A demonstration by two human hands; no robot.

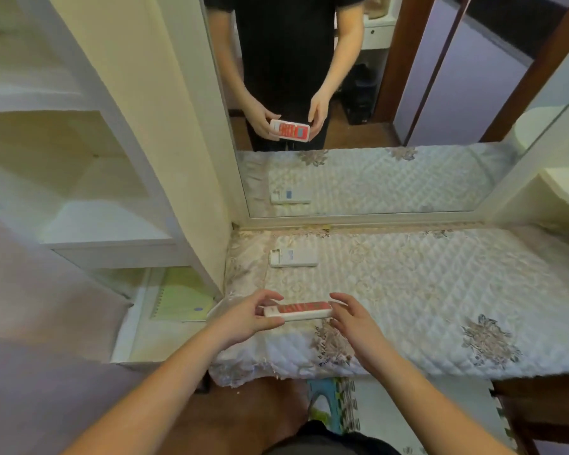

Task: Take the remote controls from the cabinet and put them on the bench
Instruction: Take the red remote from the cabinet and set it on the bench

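A red-faced remote control (298,311) is held level between both hands over the near part of the bench (440,290), which is covered by a quilted, flower-patterned pad. Its left end is pinched by the left hand (248,318), thumb below and fingers curled over the top. Its right end is met by the right hand (350,318), whose fingers are loosely spread, with only the fingertips at the remote's end. Whether the remote is touching the pad or held just above it cannot be told.

A second remote control, white (293,257), is seen lying flat on the pad beyond the hands, well apart from them and a little to the left, near the far edge of the bench.

Behind the bench a mirror (375,93) is mounted, in which the hands, the red remote and the white remote are reflected. To the left of the left hand an open white cabinet (112,192) with shelves is seen. On its lowest level, just beside the left hand, a green notebook (181,298) is laid flat.
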